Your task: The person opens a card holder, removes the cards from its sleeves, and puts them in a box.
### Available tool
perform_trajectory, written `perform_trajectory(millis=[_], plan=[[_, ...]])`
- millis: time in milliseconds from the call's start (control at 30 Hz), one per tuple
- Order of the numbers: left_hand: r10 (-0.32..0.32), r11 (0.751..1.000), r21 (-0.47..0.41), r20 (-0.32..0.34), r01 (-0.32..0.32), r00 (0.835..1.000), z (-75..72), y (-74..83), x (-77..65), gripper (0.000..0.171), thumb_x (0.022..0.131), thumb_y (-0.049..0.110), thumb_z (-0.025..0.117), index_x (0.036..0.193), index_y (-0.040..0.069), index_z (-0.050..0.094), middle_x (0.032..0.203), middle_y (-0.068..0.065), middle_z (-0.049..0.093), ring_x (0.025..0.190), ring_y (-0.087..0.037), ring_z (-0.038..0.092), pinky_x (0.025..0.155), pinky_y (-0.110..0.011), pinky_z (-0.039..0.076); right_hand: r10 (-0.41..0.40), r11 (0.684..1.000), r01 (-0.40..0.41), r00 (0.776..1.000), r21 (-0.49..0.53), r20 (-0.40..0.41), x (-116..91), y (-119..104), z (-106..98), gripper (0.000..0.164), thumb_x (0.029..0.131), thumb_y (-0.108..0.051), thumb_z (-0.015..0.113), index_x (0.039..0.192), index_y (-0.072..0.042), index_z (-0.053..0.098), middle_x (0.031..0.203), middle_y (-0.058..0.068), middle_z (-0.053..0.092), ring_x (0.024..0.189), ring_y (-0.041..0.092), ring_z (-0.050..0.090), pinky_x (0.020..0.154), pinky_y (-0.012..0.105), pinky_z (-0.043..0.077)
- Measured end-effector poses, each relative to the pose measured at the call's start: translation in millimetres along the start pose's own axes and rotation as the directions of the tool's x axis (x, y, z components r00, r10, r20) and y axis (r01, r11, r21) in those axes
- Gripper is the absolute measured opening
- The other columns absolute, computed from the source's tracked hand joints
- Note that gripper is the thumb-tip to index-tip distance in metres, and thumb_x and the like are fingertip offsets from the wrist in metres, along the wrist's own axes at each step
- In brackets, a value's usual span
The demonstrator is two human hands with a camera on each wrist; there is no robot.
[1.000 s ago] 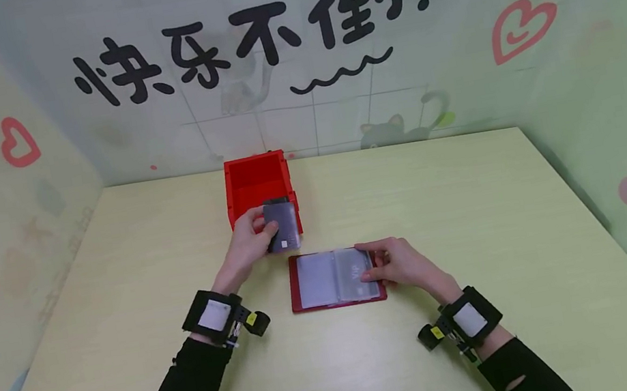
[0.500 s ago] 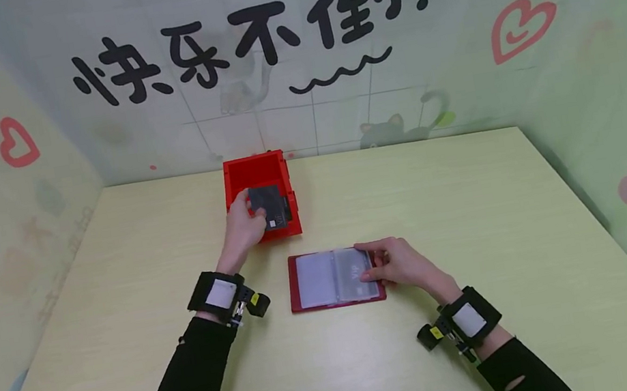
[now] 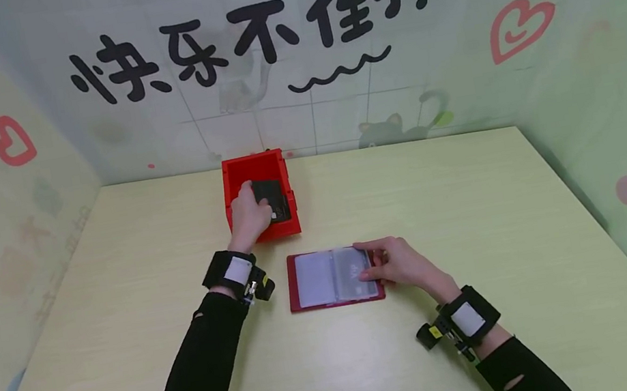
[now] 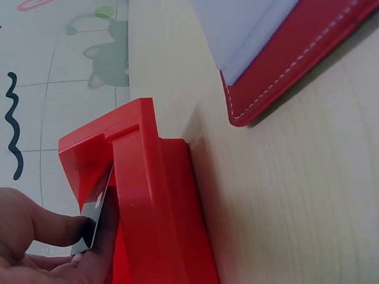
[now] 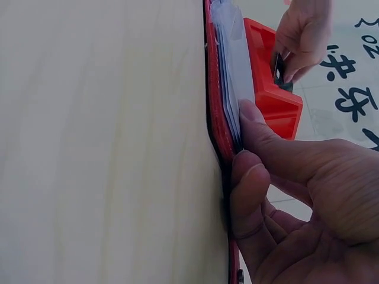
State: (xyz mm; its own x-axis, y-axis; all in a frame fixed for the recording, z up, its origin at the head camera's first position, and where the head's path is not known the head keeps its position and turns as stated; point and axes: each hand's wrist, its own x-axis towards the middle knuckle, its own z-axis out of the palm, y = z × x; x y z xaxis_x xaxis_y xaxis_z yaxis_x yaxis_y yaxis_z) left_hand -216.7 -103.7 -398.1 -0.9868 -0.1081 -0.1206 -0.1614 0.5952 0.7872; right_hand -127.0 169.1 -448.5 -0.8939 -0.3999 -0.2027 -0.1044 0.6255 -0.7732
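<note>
My left hand is inside the red plastic box and pinches a dark card. Thumb and fingers grip the card close to the box wall in the left wrist view. In front of the box lies an open red card holder with clear plastic sleeves. My right hand pinches the right-hand edge of the sleeves between thumb and index finger. In the right wrist view, the thumb presses on the stacked sleeves, and the curled fingers lie against the holder's edge.
Both items rest on a pale wooden table. A printed backdrop stands behind the table and at both sides. Each wrist carries a strapped camera, such as the left wrist camera, close above the table.
My left hand has carried the dark card away from above the holder, back and down into the red box. My right hand and the card holder have stayed in place.
</note>
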Motion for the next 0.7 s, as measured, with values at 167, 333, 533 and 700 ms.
perform_trajectory(millis=[167, 333, 533, 700], plan=[[0.001, 1.000, 0.019, -0.002, -0.001, 1.000, 2.9, 0.6, 5.8, 0.060, 0.101, 0.007, 0.051, 0.155, -0.001, 0.026, 0.150, -0.026, 0.046, 0.125, -0.041, 0.052, 0.110, -0.051, 0.046, 0.001, 1.000, -0.001, 1.000, 0.001, 0.004, 0, 0, -1, 0.060, 0.087, -0.016, 0.078, 0.142, -0.007, 0.057, 0.073, 0.004, 0.045, 0.055, 0.013, 0.048, 0.050, 0.022, 0.041], [0.046, 0.996, 0.077, -0.003, -0.045, 0.999, 8.1, -1.7, 7.2, 0.059, 0.099, 0.006, 0.052, 0.153, -0.002, 0.029, 0.136, -0.031, 0.056, 0.112, -0.044, 0.060, 0.098, -0.051, 0.054, -0.002, 1.000, 0.002, 1.000, 0.000, 0.004, -1, 0, -1, 0.060, 0.087, -0.016, 0.078, 0.142, -0.007, 0.057, 0.074, 0.004, 0.045, 0.057, 0.014, 0.048, 0.051, 0.023, 0.041], [0.031, 0.990, 0.141, 0.006, -0.031, 1.000, 13.4, -5.2, 9.0, 0.050, 0.097, 0.005, 0.057, 0.143, -0.006, 0.040, 0.133, -0.031, 0.057, 0.113, -0.044, 0.059, 0.100, -0.053, 0.053, -0.009, 1.000, 0.009, 1.000, -0.011, 0.001, -1, 1, -1, 0.060, 0.087, -0.016, 0.079, 0.142, -0.006, 0.057, 0.073, 0.003, 0.044, 0.058, 0.013, 0.048, 0.050, 0.022, 0.040], [0.045, 0.976, 0.216, -0.028, -0.037, 0.999, 16.8, -9.3, 11.7, 0.033, 0.095, 0.007, 0.061, 0.124, -0.006, 0.052, 0.117, -0.029, 0.063, 0.101, -0.042, 0.063, 0.089, -0.051, 0.057, -0.015, 1.000, 0.015, 1.000, -0.010, 0.001, 0, 2, -1, 0.060, 0.087, -0.016, 0.079, 0.142, -0.005, 0.057, 0.072, 0.003, 0.044, 0.057, 0.013, 0.047, 0.050, 0.022, 0.039]])
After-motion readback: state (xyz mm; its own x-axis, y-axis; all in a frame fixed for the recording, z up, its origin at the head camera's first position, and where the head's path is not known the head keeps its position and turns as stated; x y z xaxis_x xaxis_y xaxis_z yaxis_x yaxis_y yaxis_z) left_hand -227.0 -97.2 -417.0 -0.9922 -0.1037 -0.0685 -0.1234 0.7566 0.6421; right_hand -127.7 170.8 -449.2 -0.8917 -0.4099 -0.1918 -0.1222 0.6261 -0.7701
